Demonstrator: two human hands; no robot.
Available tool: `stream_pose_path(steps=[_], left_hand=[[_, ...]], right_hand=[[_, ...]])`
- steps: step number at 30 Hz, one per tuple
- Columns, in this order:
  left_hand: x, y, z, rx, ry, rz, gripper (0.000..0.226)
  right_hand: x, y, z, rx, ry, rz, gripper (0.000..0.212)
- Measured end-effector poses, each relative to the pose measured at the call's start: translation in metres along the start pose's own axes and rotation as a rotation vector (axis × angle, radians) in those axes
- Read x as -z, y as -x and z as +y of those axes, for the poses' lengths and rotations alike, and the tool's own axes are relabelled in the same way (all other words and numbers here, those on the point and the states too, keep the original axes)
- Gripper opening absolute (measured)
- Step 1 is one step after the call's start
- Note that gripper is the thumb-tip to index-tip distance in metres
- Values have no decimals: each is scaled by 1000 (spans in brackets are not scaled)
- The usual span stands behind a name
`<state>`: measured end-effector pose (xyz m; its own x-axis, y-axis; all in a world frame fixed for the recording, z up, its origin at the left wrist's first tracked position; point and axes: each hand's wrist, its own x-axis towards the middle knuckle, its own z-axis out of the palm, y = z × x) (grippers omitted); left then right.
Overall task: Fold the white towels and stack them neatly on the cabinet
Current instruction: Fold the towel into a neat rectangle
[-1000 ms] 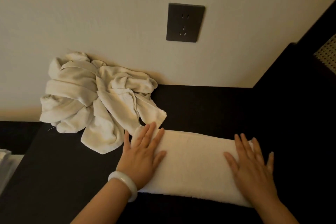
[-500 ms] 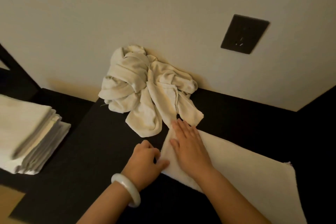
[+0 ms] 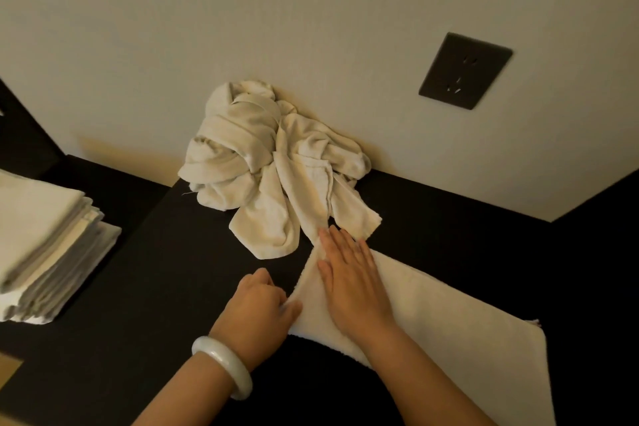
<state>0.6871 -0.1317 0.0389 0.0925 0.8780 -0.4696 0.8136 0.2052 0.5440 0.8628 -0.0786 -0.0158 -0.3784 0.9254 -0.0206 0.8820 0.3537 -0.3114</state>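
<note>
A folded white towel (image 3: 449, 328) lies as a long band on the dark cabinet top (image 3: 166, 273). My right hand (image 3: 349, 277) presses flat on its left end with straight fingers. My left hand (image 3: 259, 308), with a white bangle on the wrist, pinches the towel's left edge between thumb and curled fingers. A crumpled heap of white towels (image 3: 266, 166) sits against the wall just behind my hands, one tail touching the folded towel. A stack of folded white towels (image 3: 45, 242) rests at the far left on a lower dark surface.
A dark wall socket (image 3: 465, 71) is set in the pale wall above the cabinet. A dark side panel (image 3: 594, 252) rises at the right. The cabinet's left edge drops off between the heap and the stack.
My view has swung left, bringing the stack in. My right hand crossed from the towel's right end to its left end. My left hand went from flat on the towel to pinching its edge.
</note>
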Motion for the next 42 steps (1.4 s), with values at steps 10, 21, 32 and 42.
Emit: stream_pose_path(steps=[10, 21, 32, 42], left_hand=[[-23, -24, 44, -521, -44, 300, 62], [-51, -48, 33, -335, -538, 171, 74], [-80, -76, 112, -752, -481, -13, 58], [-86, -78, 100, -645, -505, 18, 55]], right_hand=[[15, 6, 1, -203, -877, 71, 46], [32, 56, 82, -343, 164, -11, 61], [37, 84, 96, -314, 77, -15, 55], [50, 96, 128, -607, 132, 36, 56]])
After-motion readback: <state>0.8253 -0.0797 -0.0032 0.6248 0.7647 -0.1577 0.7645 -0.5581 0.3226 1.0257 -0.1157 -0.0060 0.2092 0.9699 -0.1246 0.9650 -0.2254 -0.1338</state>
